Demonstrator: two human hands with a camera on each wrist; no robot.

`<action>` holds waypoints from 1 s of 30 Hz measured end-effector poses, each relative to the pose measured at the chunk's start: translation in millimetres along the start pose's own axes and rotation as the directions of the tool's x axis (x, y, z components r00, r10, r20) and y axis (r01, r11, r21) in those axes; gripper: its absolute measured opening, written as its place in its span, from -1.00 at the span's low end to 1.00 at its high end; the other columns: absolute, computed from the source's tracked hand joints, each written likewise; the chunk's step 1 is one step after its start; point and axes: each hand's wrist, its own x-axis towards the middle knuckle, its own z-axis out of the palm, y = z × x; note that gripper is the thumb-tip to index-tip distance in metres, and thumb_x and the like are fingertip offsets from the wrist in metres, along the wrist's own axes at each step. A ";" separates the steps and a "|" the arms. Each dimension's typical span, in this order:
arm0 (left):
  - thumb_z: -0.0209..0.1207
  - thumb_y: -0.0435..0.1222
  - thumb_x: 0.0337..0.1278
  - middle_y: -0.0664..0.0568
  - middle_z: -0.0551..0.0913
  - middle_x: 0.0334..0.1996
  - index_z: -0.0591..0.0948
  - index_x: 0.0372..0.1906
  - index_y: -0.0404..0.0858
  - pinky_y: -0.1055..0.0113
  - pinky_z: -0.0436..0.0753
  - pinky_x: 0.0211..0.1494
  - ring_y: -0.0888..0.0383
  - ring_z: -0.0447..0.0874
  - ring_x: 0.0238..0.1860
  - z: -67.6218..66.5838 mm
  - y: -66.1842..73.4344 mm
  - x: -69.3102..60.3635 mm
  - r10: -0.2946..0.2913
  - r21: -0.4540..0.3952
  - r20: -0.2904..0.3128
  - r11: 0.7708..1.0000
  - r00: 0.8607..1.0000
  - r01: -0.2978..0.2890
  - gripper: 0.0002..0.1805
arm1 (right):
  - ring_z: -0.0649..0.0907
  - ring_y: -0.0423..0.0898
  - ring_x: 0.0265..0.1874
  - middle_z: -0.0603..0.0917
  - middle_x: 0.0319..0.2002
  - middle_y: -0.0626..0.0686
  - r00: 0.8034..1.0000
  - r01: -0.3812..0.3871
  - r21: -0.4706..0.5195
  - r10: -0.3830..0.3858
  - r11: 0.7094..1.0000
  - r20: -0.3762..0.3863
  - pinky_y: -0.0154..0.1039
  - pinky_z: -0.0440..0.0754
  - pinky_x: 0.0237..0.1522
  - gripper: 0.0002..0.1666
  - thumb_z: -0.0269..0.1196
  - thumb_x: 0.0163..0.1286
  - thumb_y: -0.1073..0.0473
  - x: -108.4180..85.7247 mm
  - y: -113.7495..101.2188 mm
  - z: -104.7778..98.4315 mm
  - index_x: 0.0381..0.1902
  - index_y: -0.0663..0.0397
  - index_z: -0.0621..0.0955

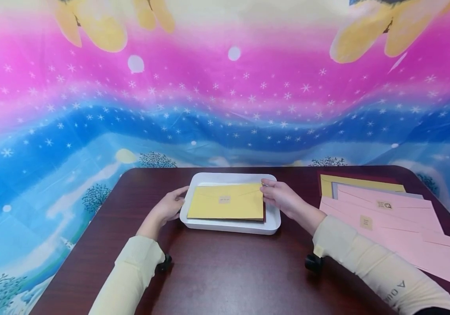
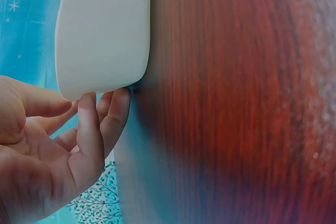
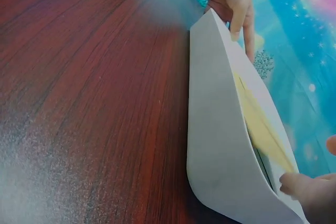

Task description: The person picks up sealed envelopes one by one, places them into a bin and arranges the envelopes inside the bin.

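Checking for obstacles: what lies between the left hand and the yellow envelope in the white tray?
In the head view, the white tray's left wall stands between the left hand and that yellow envelope.

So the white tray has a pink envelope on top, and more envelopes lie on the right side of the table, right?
Not quite: the top envelope in the white tray is yellow, not pink, as the head view shows. The other envelopes do lie on the right side of the table.
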 end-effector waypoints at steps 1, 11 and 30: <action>-0.05 -0.33 0.56 -0.34 0.46 0.35 0.17 0.64 -0.15 0.19 0.66 -0.01 -0.07 0.60 0.16 0.0 0.3 -0.1 0.002 0.002 0.001 1.000 1.000 -0.002 -0.36 | 0.11 0.25 0.54 -0.04 0.58 0.42 1.000 -0.003 -0.006 0.003 1.000 0.006 0.07 0.19 0.45 -0.27 -0.08 0.63 0.31 -0.5 -0.3 -0.5 0.59 0.45 -0.06; -0.03 -0.32 0.57 -0.34 0.45 0.36 0.14 0.65 -0.15 0.22 0.66 -0.02 -0.09 0.59 0.18 -0.1 2.0 0.7 0.004 -0.001 0.013 1.000 1.000 -0.004 -0.35 | 0.04 0.21 0.56 -0.10 0.58 0.44 0.999 0.017 0.078 -0.019 0.997 0.032 0.05 0.14 0.47 -0.23 -0.10 0.57 0.43 1.0 -1.1 -3.7 0.57 0.50 -0.15; -0.07 -0.36 0.56 -0.37 0.44 0.36 0.13 0.64 -0.19 0.20 0.65 0.00 -0.08 0.59 0.17 -0.7 0.0 0.0 0.022 0.010 0.023 1.000 0.999 -0.022 -0.35 | 0.30 0.33 0.43 0.18 0.51 0.43 0.978 0.098 -0.072 -0.083 0.993 0.193 -0.03 0.42 0.32 -0.27 -0.06 0.64 0.30 -20.3 -25.7 -31.7 0.60 0.41 -0.02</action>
